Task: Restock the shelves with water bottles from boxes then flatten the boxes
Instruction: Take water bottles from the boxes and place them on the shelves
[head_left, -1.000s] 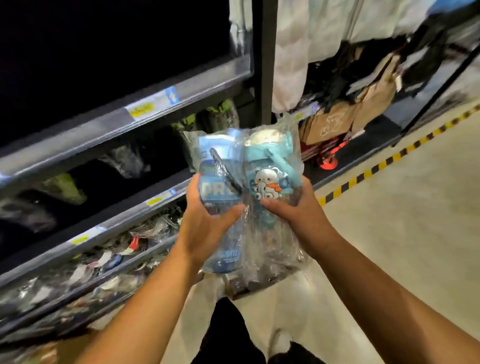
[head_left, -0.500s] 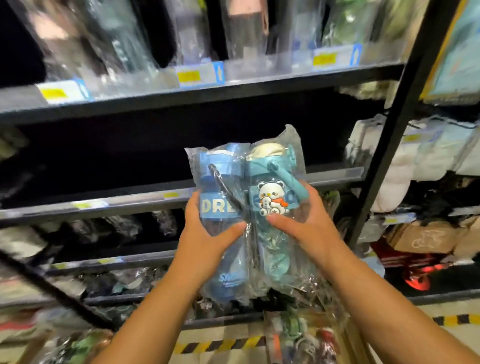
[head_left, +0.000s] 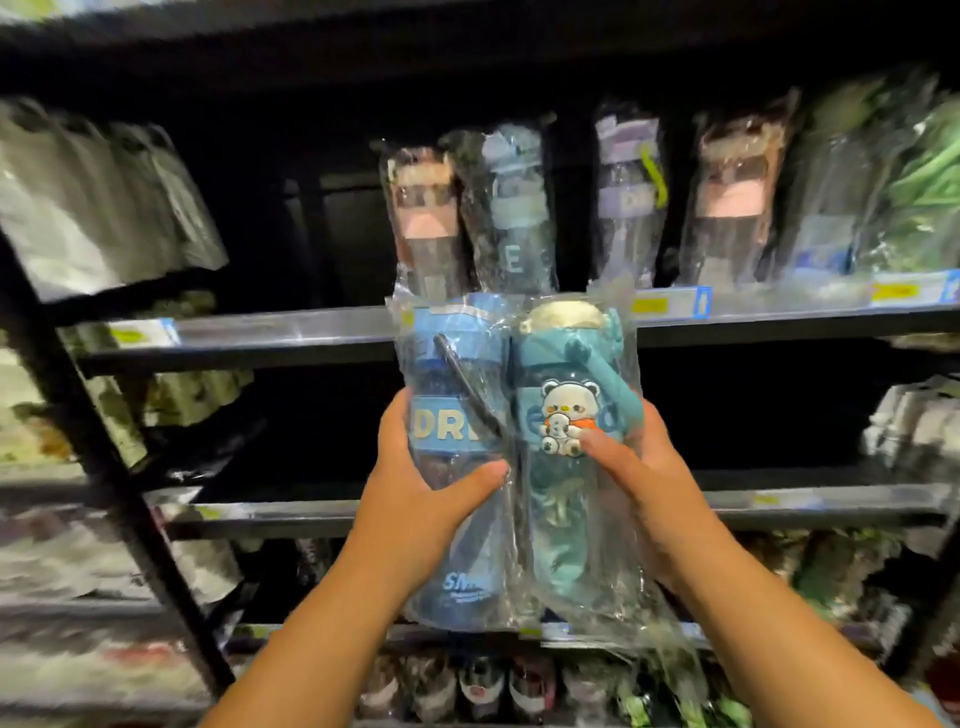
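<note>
I have both hands raised in front of the racking, each clamped on a bagged water bottle. My left hand grips the blue bottle, with the thumb across its front below the band of white letters. My right hand grips the teal bottle, with the thumb lying just under the little bear figure. The two bottles stand upright and touch side by side. Their long axes are vertical, with the caps above my fingers and the bases down near my wrists. Loose clear wrapping trails below the right hand.

The next move turns on the upper shelf, whose front lip runs just behind the caps, above and beyond both hands. Bagged bottles already stand in a row on it, directly above my hands and on to the right. Up and to the left of the left hand the shelf looks dark and unfilled.

I judge the left hand to be nearer that gap, so the blue bottle should go first. It should be lifted up and left, kept upright so its base clears the lip. The shelf level behind my hands is too dark to read. I see no box.
</note>
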